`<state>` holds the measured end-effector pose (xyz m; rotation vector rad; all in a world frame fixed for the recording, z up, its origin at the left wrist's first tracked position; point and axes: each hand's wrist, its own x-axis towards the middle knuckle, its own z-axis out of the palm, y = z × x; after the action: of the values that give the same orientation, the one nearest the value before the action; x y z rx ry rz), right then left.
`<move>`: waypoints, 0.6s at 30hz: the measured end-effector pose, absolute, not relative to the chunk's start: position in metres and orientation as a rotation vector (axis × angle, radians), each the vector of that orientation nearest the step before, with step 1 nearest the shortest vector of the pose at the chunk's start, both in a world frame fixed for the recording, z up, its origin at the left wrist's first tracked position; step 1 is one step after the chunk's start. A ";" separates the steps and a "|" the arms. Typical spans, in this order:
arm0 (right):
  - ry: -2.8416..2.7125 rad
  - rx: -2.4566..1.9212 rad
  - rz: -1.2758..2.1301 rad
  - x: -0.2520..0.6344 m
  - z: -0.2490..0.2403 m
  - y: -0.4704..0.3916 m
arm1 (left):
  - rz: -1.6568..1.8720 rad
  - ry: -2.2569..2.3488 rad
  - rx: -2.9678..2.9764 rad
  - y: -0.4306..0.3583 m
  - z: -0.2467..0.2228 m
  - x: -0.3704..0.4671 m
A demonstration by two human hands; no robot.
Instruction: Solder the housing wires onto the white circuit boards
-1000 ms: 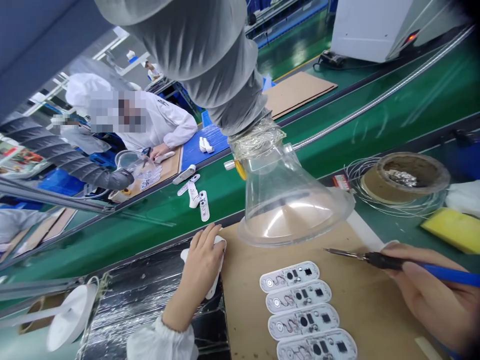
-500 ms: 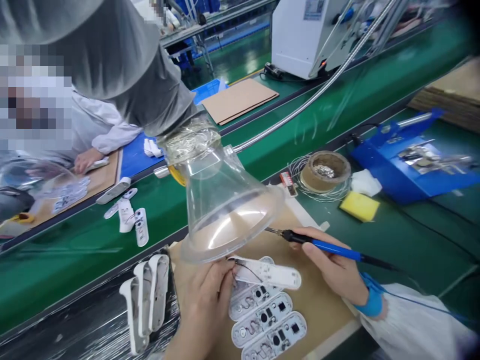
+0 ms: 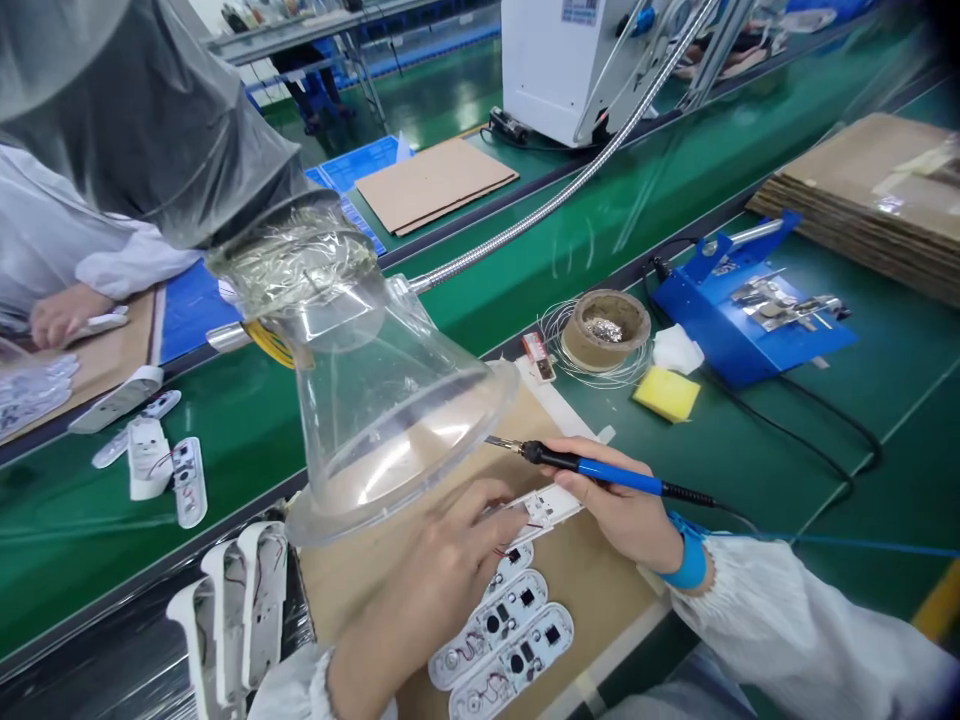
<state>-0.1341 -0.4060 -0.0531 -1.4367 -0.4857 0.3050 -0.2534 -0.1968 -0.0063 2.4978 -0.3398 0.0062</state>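
My right hand (image 3: 626, 510) is closed round a soldering iron (image 3: 619, 477) with a blue handle, its tip pointing left beside the rim of a clear fume hood (image 3: 405, 420). My left hand (image 3: 442, 550) has its fingers bent over a long white plastic casing (image 3: 551, 510) with thin wires; its fingertips are partly hidden. The casing's right end reaches under my right hand, and I cannot tell whether that hand touches it. Below lie several white casing halves (image 3: 517, 660) with small circuit boards, side by side on a brown board (image 3: 600, 600).
White curved shells (image 3: 262, 600) lie at left on black wrap. Solder wire surrounds a cardboard ring (image 3: 606, 330), near a yellow sponge (image 3: 666, 394) and a blue iron stand (image 3: 750, 310). A metal gooseneck (image 3: 570, 190) crosses above the green belt. Another person's hand (image 3: 71, 312) works at far left.
The view has swung right, shifting most things leftward in the picture. My left hand has moved farther over the casing, whose right end is now by my right hand. The iron stays held.
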 end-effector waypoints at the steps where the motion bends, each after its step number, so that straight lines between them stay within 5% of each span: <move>1: -0.490 -1.438 0.305 -0.135 -0.053 -0.406 | -0.029 -0.366 2.513 -0.198 -0.006 -0.251; 18: -0.563 -1.478 0.223 -0.136 -0.053 -0.409 | -0.273 -0.129 2.062 -0.189 0.009 -0.249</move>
<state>-0.1364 -0.4092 -0.0534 -1.4776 -0.5633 0.2229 -0.2495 -0.1893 0.0088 2.0619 -0.1286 -0.2733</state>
